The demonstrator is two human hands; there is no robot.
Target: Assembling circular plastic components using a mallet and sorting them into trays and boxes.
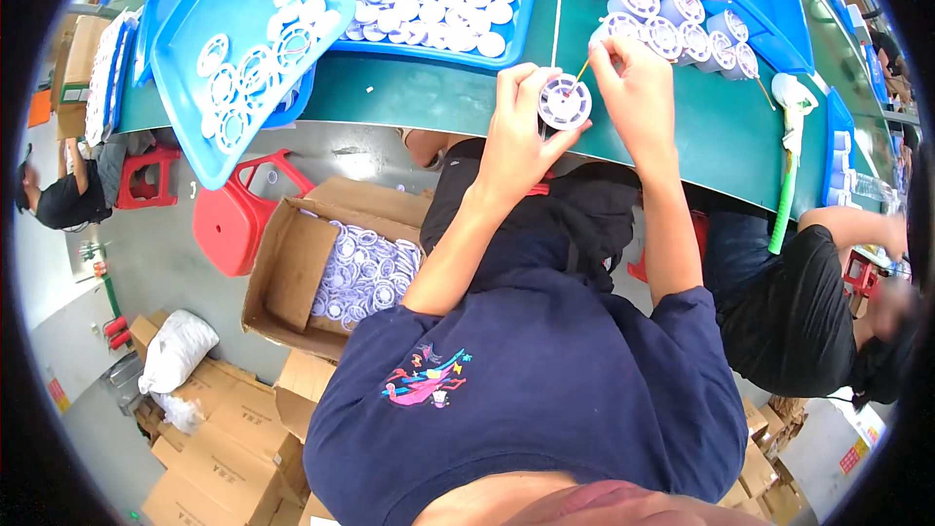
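My left hand (516, 127) is wrapped round a white round plastic housing (564, 102) with a slotted, spoked top, held just over the near edge of the green table (721, 127). A thin yellow-and-red wire (582, 71) sticks up out of the housing. Pinched at the wire's upper end are the fingers of my right hand (635, 88). Beyond the right hand stand several similar white round housings (638, 0), some with wires rising from their tops.
Blue trays hold white rings and discs (419, 0); one blue tray (185, 49) overhangs the table's edge. A green-handled tool (784, 195) lies to the right. Below are an open cardboard box (282, 278) of white parts and a red stool (222, 234). A co-worker (779, 312) sits at right.
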